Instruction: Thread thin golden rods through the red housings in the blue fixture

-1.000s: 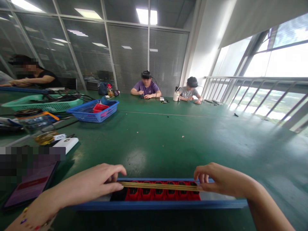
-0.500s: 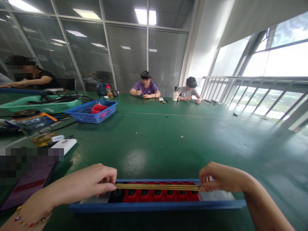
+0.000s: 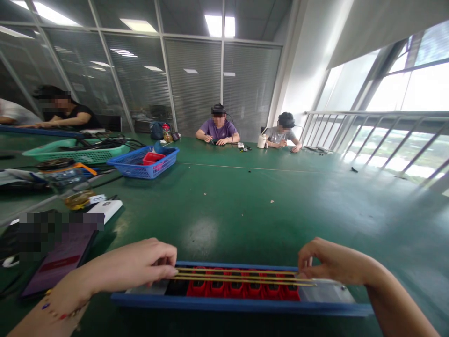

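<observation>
Several thin golden rods [image 3: 238, 277] stretch lengthwise above a long blue-edged tray [image 3: 242, 306]. Their left ends are pinched between the thumb and fingers of my left hand [image 3: 157, 260]. My right hand [image 3: 321, 262] is closed on the right end of at least one upper rod, while lower rods run past below its fingertips with a free end showing. Under the rods, a row of red cups [image 3: 236, 291] with dark contents sits in the tray. A black piece [image 3: 175, 288] lies left of the cups. Pale flat surfaces show at both tray ends.
Left of the tray lie a purple-screened device [image 3: 58, 267] and a white box [image 3: 112, 209]. Farther back stand a jar [image 3: 61, 173], a blue basket [image 3: 140, 164] holding a red bin, and a green basket [image 3: 77, 152]. Co-workers [image 3: 217, 128] sit along the table's far side.
The rods, bunched close together before, are now spread apart, with the lower ones lying free of my right hand. The whole view has shifted slightly, so everything sits farther right.
</observation>
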Demonstrator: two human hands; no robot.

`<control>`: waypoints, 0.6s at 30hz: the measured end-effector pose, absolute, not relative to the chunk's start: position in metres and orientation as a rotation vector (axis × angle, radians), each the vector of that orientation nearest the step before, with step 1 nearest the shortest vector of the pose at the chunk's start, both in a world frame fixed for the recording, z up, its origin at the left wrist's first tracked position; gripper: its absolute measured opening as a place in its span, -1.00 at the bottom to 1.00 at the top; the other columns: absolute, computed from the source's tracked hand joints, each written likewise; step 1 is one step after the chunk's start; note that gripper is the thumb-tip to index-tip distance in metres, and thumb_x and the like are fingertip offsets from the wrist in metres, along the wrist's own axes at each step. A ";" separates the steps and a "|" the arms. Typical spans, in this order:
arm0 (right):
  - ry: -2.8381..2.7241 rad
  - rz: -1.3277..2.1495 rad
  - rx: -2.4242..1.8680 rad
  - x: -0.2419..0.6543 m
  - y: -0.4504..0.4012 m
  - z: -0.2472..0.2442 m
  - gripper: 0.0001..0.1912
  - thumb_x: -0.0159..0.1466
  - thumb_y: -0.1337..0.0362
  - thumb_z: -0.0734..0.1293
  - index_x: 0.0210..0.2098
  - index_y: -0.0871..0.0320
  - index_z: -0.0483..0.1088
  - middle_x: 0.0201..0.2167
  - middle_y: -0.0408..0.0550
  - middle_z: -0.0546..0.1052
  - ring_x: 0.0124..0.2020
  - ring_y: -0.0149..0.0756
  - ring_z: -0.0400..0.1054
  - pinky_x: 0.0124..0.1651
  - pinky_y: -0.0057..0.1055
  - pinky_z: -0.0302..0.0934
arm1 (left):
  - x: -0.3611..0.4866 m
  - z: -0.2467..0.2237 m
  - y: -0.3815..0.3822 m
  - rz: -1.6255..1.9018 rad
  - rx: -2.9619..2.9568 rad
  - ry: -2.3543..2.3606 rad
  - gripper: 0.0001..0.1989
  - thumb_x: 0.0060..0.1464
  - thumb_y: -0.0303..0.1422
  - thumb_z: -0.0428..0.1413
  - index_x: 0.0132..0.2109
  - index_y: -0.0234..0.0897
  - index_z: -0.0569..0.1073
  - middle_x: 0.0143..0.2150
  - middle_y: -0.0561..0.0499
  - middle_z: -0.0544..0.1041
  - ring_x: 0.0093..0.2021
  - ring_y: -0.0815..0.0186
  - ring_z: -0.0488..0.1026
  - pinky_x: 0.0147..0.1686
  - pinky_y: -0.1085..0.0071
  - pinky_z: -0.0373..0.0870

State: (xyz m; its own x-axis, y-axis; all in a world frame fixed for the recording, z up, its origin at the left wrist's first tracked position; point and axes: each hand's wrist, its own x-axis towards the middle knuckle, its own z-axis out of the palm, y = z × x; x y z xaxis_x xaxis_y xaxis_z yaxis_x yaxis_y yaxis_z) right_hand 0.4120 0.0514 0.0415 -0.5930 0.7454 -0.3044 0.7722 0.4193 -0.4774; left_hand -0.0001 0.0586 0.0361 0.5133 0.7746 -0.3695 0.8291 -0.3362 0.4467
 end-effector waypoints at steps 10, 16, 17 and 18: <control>2.837 -0.523 1.719 0.409 0.066 0.037 -0.68 0.22 0.08 0.15 -0.35 0.12 0.44 -0.46 -0.12 0.48 -0.46 -0.38 0.30 -0.38 -0.50 0.13 | 0.007 0.035 0.072 0.070 2.337 1.334 -0.64 0.07 -0.09 -0.14 -0.42 -0.23 0.37 -0.42 0.09 0.41 -0.40 0.38 0.32 -0.43 0.52 0.10; 2.840 -0.378 1.768 0.404 0.081 0.009 -0.73 0.21 0.13 0.17 -0.37 0.09 0.45 -0.46 -0.13 0.50 -0.45 -0.36 0.33 -0.36 -0.48 0.14 | 0.015 0.012 0.087 0.140 2.309 1.335 -0.77 0.05 -0.19 -0.08 -0.30 -0.17 0.41 -0.40 0.10 0.43 -0.39 0.36 0.34 -0.41 0.51 0.12; 2.829 -0.381 1.779 0.404 0.084 0.003 -0.74 0.21 0.14 0.18 -0.37 0.09 0.45 -0.46 -0.13 0.50 -0.45 -0.36 0.34 -0.36 -0.48 0.14 | 0.016 0.007 0.089 0.153 2.327 1.336 -0.78 0.05 -0.20 -0.07 -0.30 -0.16 0.42 -0.39 0.09 0.44 -0.37 0.36 0.35 -0.39 0.50 0.13; 2.810 -0.397 1.791 0.404 0.087 -0.003 -0.75 0.20 0.14 0.18 -0.37 0.09 0.46 -0.46 -0.12 0.50 -0.44 -0.36 0.34 -0.36 -0.48 0.15 | 0.018 0.001 0.092 0.171 2.352 1.350 -0.78 0.05 -0.22 -0.07 -0.31 -0.16 0.42 -0.37 0.09 0.44 -0.35 0.35 0.35 -0.36 0.49 0.14</control>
